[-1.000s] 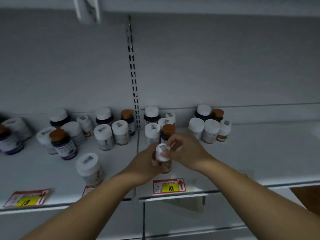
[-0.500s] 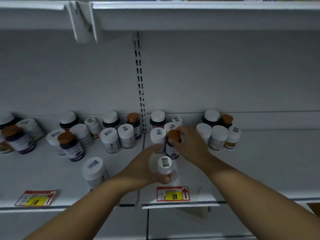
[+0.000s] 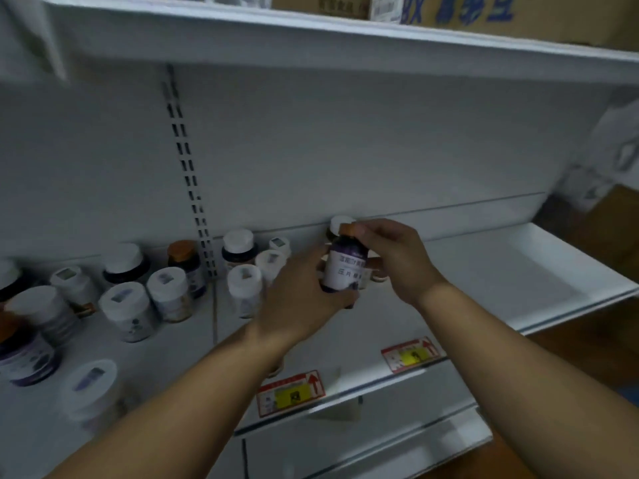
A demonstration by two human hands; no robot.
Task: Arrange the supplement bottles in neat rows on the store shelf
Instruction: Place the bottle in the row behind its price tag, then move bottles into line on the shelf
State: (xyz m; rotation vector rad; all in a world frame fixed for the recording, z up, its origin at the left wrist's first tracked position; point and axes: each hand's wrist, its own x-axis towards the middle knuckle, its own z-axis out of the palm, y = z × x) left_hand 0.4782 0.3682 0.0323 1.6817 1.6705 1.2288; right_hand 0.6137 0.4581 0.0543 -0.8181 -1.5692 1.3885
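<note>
Your right hand [image 3: 397, 261] has its fingertips [image 3: 358, 232] closed on the orange cap [image 3: 346, 229] of a dark bottle with a white and purple label [image 3: 344, 267], and your left hand [image 3: 301, 299] wraps the lower part of the same bottle, the thumb on the left side of it and the fingers under its base. The bottle is upright and held above the shelf [image 3: 501, 271], near the back wall, a little to the right of the slotted upright [image 3: 188, 174].

Just behind the cap you see the white lid of another bottle [image 3: 340, 221], which stands against the back wall. To the left of your left hand stands a group of white-capped bottles [image 3: 243, 285], close together but not in straight lines. More bottles [image 3: 128, 311] are farther left, past the upright. On the front edge of the shelf are two red and yellow price tags [image 3: 292, 392]. The right part of the shelf is bare. On the shelf above are cardboard boxes [image 3: 484, 12].
</note>
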